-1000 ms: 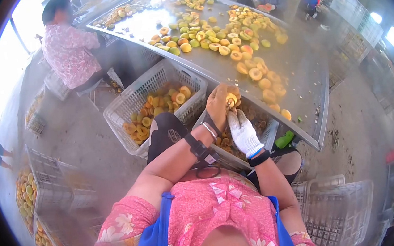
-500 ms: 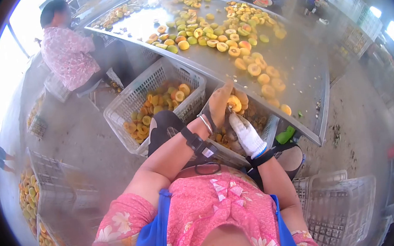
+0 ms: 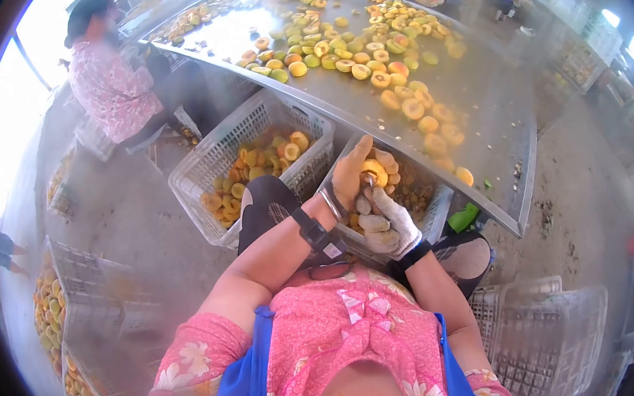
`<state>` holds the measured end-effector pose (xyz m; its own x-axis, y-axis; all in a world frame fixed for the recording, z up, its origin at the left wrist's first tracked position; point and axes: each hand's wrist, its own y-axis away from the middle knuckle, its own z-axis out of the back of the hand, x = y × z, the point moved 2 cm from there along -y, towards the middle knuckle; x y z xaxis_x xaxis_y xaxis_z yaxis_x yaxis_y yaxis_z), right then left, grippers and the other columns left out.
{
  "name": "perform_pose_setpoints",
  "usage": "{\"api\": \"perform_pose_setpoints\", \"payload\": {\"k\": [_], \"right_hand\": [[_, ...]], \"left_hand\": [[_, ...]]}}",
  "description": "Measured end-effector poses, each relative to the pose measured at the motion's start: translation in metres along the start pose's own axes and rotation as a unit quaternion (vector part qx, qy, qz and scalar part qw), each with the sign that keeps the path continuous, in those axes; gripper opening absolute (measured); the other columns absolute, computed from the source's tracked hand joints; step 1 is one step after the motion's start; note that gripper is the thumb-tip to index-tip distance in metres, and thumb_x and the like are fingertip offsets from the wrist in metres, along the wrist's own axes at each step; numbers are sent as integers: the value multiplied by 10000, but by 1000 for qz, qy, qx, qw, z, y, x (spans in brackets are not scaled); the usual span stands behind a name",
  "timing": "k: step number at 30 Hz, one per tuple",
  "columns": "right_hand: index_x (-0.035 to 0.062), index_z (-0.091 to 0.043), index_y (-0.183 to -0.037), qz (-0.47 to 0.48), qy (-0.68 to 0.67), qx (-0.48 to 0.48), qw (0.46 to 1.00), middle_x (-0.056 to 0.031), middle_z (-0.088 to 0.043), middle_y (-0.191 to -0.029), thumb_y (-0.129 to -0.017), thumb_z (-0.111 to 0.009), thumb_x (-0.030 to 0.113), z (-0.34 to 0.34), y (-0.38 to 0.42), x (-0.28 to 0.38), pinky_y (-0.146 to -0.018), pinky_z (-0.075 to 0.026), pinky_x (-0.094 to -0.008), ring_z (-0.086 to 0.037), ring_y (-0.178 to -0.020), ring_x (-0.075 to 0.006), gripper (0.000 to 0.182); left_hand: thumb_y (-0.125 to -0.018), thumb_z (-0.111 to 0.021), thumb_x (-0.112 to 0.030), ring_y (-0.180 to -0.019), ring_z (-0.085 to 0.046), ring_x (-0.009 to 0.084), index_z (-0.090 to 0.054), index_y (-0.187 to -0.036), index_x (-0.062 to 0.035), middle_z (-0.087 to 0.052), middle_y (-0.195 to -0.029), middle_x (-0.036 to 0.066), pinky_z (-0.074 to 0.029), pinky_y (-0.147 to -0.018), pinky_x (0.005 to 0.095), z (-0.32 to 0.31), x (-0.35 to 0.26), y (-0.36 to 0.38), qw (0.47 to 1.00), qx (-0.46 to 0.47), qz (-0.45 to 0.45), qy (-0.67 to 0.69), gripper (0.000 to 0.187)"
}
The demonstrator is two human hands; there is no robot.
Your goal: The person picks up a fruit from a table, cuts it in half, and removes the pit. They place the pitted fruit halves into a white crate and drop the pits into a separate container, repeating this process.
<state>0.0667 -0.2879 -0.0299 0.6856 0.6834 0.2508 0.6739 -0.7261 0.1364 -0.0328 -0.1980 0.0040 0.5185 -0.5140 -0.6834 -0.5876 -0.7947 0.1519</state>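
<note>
My bare left hand [image 3: 348,170] holds a halved yellow peach [image 3: 372,171], cut face up, over a white crate [image 3: 434,213] that holds pits and scraps. My right hand [image 3: 385,220], in a white glove, is closed around a small tool whose tip touches the middle of the peach half. Both hands meet just below the edge of the long metal table [image 3: 476,106]. A black band and a bracelet sit on my left wrist.
Many peach halves [image 3: 364,48] lie on the metal table. A white crate [image 3: 253,166] of peach halves stands to my left. Empty crates [image 3: 544,336] are at the lower right, filled ones [image 3: 53,315] at the left. Other people [image 3: 110,73] sit around the table.
Both hands have come down and a little closer to my body. The gloved right hand has curled tighter under the peach half.
</note>
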Motion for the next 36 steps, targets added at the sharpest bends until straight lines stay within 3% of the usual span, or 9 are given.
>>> {"api": "perform_pose_setpoints", "payload": {"k": [4,9,10,12,14,18,21,28,36], "right_hand": [[96,-562,-1059,20,18,-10,1000,22,-410,-601,-1012,-495,511,10,2,-1,-309,-273,-234,-296,-354,-77,424],[117,-585,-1039,33,-54,3,998,31,-415,-607,-1009,-490,521,38,3,8,-335,-300,-241,-345,-384,-93,417],[127,-588,-1033,46,-72,-30,996,37,-416,-610,-1008,-494,519,44,1,7,-335,-296,-243,-344,-383,-95,404],[157,-589,-1006,67,-43,-154,985,59,-423,-620,-1000,-503,531,48,-2,8,-339,-281,-241,-339,-389,-93,384],[165,-587,-996,59,-7,-191,980,57,-427,-615,-1003,-502,531,53,-11,7,-343,-282,-229,-355,-397,-87,375],[139,-578,-979,31,60,-211,975,50,-446,-619,-1004,-528,503,46,-21,8,-343,-281,-220,-374,-407,-77,368],[123,-571,-980,49,58,-217,973,47,-460,-614,-1003,-542,487,53,-18,12,-345,-278,-219,-365,-401,-77,367],[116,-570,-976,86,44,-274,957,33,-465,-606,-999,-557,472,58,-12,15,-368,-309,-225,-392,-406,-91,356],[114,-565,-970,93,53,-273,956,38,-459,-616,-1006,-554,457,51,-21,11,-370,-309,-215,-390,-426,-82,344]], "left_hand": [[-1032,-397,-490,-834,-641,253,-603,-934,-56,-632,-900,94,-553,-656,355,31,9,-30,984,61,-36,162,490],[-1026,-460,-395,-819,-655,228,-661,-950,-13,-681,-932,110,-545,-719,333,92,-68,-28,955,-161,-230,-93,438],[-1023,-495,-333,-786,-656,218,-681,-980,12,-700,-969,124,-530,-747,297,103,-86,-23,918,-206,-268,-205,395],[-981,-571,-241,-838,-654,231,-698,-1033,13,-698,-965,110,-510,-815,312,114,-114,-35,737,-257,-425,-459,289],[-922,-635,-248,-968,-641,250,-688,-1098,-14,-683,-1039,160,-500,-863,356,116,-119,-55,790,-281,-326,-438,298],[-908,-626,-406,-1182,-596,297,-489,-1388,14,-618,-1279,222,-460,-1001,375,45,-100,-120,627,-185,-217,-725,652],[-900,-582,-476,-1327,-479,395,-403,-1460,0,-496,-1419,283,-395,-1091,437,29,-77,-184,647,-147,-140,-735,757],[-884,-579,-396,-1193,-572,419,-472,-1395,-32,-582,-1313,264,-468,-1002,449,22,-53,-240,590,-137,-27,-795,636],[-816,-676,-271,-1083,-621,412,-567,-1226,-45,-662,-1134,240,-518,-879,444,30,-39,-232,602,-79,-66,-792,481]]}}
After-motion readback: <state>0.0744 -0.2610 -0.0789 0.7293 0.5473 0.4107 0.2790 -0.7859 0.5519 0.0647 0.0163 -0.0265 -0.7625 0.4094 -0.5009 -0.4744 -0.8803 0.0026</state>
